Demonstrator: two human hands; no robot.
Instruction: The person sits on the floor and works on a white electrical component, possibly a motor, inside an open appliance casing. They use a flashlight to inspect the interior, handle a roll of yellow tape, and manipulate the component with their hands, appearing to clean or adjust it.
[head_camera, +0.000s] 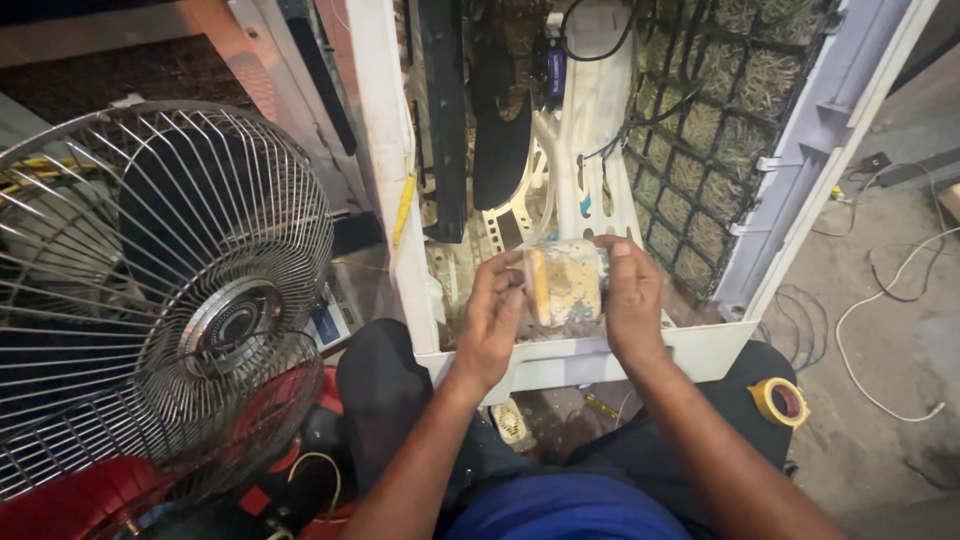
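Grimy yellowed plastic pump (565, 283) looked light, rigid, perhaps slippery; both hands, left (492, 318) and right (632, 300), clamped its opposite sides.

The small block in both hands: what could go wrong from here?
1. The block looks crumbly and dirty; held only between the left hand and right hand, it may break or slip into the cooler shell.
2. The fan stands close to the left elbow.
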